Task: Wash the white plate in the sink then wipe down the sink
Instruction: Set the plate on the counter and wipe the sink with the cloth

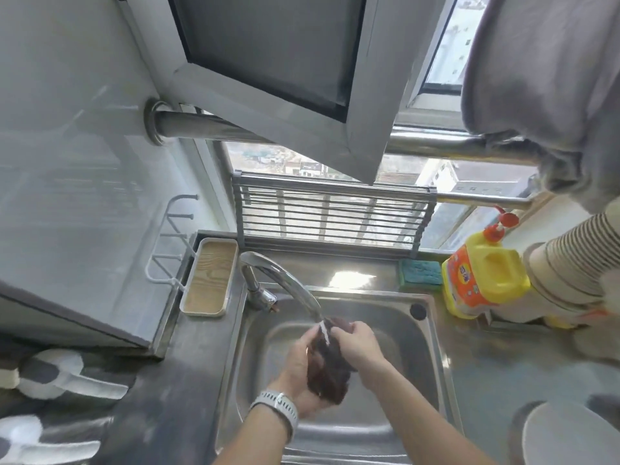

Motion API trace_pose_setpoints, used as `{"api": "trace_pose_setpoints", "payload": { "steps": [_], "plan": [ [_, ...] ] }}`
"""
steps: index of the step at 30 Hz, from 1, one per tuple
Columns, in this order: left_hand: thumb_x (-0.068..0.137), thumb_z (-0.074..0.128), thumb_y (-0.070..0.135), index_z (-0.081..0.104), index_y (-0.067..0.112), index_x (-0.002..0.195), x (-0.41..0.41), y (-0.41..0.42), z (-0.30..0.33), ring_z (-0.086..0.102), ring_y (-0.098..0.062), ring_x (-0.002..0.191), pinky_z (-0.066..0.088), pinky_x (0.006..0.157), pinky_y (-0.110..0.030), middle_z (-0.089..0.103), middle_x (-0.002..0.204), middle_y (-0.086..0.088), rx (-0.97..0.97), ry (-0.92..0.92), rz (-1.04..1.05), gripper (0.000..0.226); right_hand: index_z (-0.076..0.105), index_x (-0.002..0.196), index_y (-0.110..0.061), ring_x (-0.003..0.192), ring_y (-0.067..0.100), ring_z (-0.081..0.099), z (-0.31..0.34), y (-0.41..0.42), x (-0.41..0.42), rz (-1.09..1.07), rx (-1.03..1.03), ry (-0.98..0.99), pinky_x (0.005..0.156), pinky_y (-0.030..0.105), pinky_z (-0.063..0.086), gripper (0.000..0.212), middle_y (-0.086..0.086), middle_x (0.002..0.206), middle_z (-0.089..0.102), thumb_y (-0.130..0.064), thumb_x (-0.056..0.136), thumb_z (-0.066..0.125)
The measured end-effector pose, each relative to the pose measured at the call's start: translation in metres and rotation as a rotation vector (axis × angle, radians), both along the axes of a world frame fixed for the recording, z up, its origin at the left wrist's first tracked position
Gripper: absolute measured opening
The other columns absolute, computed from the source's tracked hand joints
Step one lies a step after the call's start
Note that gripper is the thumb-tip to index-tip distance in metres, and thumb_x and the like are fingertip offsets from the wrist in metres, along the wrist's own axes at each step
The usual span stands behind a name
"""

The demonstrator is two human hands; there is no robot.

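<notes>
Over the steel sink I hold a dark brown cloth with both hands under a stream of water from the curved tap. My left hand, with a watch on its wrist, grips the cloth from the left and below. My right hand grips its upper right part. A white plate lies on the counter at the bottom right, partly cut off by the frame edge.
A yellow detergent bottle and a green-blue sponge stand behind the sink on the right, next to stacked paper cups. A wood-lined tray sits left of the tap. A folding rack leans at the window.
</notes>
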State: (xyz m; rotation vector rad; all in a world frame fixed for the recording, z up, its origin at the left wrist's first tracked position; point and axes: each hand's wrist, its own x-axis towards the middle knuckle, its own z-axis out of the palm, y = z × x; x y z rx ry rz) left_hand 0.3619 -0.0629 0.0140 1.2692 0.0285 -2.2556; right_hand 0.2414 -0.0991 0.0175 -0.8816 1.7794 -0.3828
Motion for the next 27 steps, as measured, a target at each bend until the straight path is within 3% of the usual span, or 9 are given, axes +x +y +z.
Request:
{"api": "trace_pose_setpoints", "payload": {
  "steps": [3,5,8,12,15,19,21,24,27],
  "plan": [
    [0.079,0.08,0.05,0.075,0.013,0.114,-0.008,-0.001,-0.006,0.067,-0.034,0.107,0.051,0.1,-0.047,0.072,0.118,-0.019,-0.043,-0.031,0.051,0.051,0.073,0.098,-0.02,0.093,0.018,0.069,0.015,0.022,0.005,0.211,-0.132,0.016,0.078,0.027,0.052,0.018,0.002,0.098,0.074,-0.02,0.083,0.062],
    [0.065,0.093,0.04,0.071,0.012,0.119,-0.009,-0.001,-0.014,0.068,-0.033,0.102,0.056,0.088,-0.045,0.071,0.113,-0.019,-0.122,-0.125,0.05,0.064,0.073,0.076,-0.016,0.073,0.019,0.068,0.027,0.034,-0.005,0.253,-0.147,-0.085,0.066,0.034,0.056,0.015,0.004,0.082,0.07,-0.022,0.067,0.061],
    [0.061,0.098,0.025,0.061,0.03,0.128,-0.003,0.002,-0.011,0.073,-0.019,0.104,0.06,0.086,-0.036,0.076,0.115,-0.007,-0.401,-0.351,-0.041,0.077,0.07,0.059,-0.012,0.084,0.022,0.061,0.031,0.033,-0.035,-0.087,-0.04,-0.263,0.076,0.043,0.05,0.018,0.006,0.08,0.068,-0.028,0.067,0.067],
    [0.082,0.079,0.007,0.057,0.034,0.123,0.007,-0.003,-0.012,0.066,0.016,0.085,0.048,0.072,-0.003,0.073,0.095,0.012,-1.007,-0.955,-0.239,0.054,0.074,0.108,0.001,0.111,0.039,0.066,0.009,0.016,-0.069,-0.374,0.339,-0.597,0.092,0.048,0.058,0.051,0.025,0.129,0.066,-0.044,0.085,0.069],
    [0.082,0.067,0.009,0.067,0.027,0.117,0.017,-0.015,-0.026,0.071,-0.01,0.094,0.055,0.08,-0.02,0.073,0.101,0.002,-1.335,-1.165,-0.39,0.039,0.057,0.137,0.007,0.127,0.049,0.058,-0.001,0.0,-0.068,-0.158,0.529,-0.88,0.104,0.052,0.051,0.076,0.031,0.141,0.056,-0.045,0.084,0.073],
    [0.085,0.058,0.028,0.061,0.027,0.123,0.035,-0.025,-0.027,0.068,-0.024,0.1,0.062,0.079,-0.033,0.064,0.121,-0.014,-1.667,-1.234,-0.559,0.038,0.044,0.15,-0.001,0.14,0.056,0.038,-0.013,-0.024,-0.049,0.204,0.597,-1.142,0.116,0.053,0.038,0.065,0.028,0.15,0.045,-0.039,0.097,0.052],
    [0.085,0.057,0.028,0.058,0.028,0.125,0.043,-0.031,-0.022,0.068,-0.02,0.098,0.063,0.077,-0.032,0.06,0.128,-0.008,-1.75,-1.219,-0.588,0.039,0.04,0.152,-0.007,0.135,0.054,0.045,-0.024,-0.033,-0.041,0.392,0.578,-1.221,0.107,0.047,0.046,0.066,0.028,0.148,0.045,-0.042,0.096,0.049],
    [0.088,0.057,0.017,0.055,0.02,0.128,0.049,-0.041,-0.029,0.072,-0.022,0.088,0.063,0.072,-0.034,0.069,0.114,-0.008,-1.966,-1.314,-0.617,0.041,0.033,0.152,-0.008,0.128,0.037,0.058,-0.038,-0.042,-0.027,0.682,0.617,-1.295,0.09,0.027,0.055,0.089,0.023,0.151,0.041,-0.049,0.082,0.069],
    [0.093,0.056,0.009,0.057,0.009,0.13,0.051,-0.052,-0.04,0.075,-0.027,0.095,0.063,0.079,-0.038,0.075,0.11,-0.013,-2.133,-1.438,-0.671,0.037,0.038,0.147,-0.007,0.089,0.009,0.069,-0.045,-0.05,-0.009,0.96,0.701,-1.203,0.054,0.008,0.043,0.088,0.016,0.143,0.052,-0.044,0.078,0.078]
  ]
}}
